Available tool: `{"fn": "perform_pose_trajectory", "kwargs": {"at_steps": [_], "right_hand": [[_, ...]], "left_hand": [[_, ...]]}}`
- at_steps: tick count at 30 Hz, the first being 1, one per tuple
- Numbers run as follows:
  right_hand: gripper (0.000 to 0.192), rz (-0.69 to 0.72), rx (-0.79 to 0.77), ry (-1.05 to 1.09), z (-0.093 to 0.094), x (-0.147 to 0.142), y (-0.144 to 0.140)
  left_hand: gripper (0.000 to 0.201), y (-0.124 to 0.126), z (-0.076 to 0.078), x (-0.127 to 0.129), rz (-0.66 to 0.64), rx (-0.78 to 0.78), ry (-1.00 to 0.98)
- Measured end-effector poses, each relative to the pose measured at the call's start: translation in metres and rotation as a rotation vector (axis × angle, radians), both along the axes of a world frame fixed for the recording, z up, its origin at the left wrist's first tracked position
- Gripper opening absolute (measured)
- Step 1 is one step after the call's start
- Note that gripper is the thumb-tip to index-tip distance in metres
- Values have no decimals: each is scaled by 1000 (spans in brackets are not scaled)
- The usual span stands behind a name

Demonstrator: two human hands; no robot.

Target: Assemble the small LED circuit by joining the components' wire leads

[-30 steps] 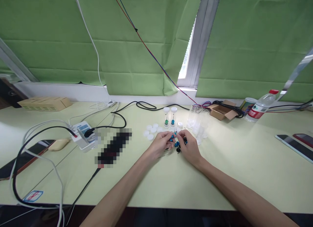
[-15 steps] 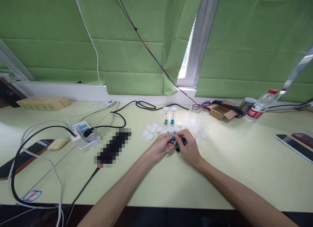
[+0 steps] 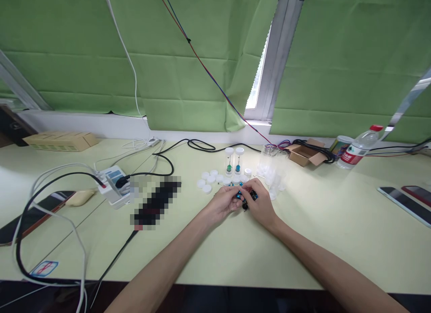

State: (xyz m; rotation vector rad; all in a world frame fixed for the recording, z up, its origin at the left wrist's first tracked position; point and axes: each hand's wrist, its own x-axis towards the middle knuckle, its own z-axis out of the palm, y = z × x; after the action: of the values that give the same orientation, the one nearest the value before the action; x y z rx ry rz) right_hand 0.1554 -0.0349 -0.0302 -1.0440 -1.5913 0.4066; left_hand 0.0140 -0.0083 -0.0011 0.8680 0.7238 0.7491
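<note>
Table: pale green top, runs the full width under the green blinds; serves as reference for all below.
Cables: black and white loops at the table's left end, running into a white power strip.
Cardboard box: flat, at the table's far left edge under the blinds.
Water bottle: lying tilted at the far right of the table, red cap, beside an open brown carton.
Phones: two flat devices at the table's right edge.
Clear tubes: cluster standing mid-table, just right of the hands.
Capped tubes: two upright, white caps, one with a green piece inside and one with a blue; mid-table, just beyond the hands.
White caps: loose group on the table, left of the capped tubes.
Left hand: mid-table, fingers curled, tips pressed together on the small parts.
Right hand: touching the left, fingers curled in a pinch on the same parts.
Small parts: blue and black pieces, between the fingertips of both hands, just above the table centre; exact shape too small to tell.
</note>
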Motion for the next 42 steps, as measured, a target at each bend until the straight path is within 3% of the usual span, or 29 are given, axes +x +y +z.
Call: {"fn": "perform_pose_trajectory", "kwargs": {"at_steps": [13, 33, 42], "right_hand": [[6, 16, -39, 24, -5, 2, 3], [18, -14, -70, 20, -5, 2, 2], [17, -109, -20, 10, -1, 3, 2]], "left_hand": [[14, -1, 2, 0, 3, -15, -7], [20, 3, -2, -1, 10, -32, -34], [19, 11, 2, -10, 124, 51, -19]]}}
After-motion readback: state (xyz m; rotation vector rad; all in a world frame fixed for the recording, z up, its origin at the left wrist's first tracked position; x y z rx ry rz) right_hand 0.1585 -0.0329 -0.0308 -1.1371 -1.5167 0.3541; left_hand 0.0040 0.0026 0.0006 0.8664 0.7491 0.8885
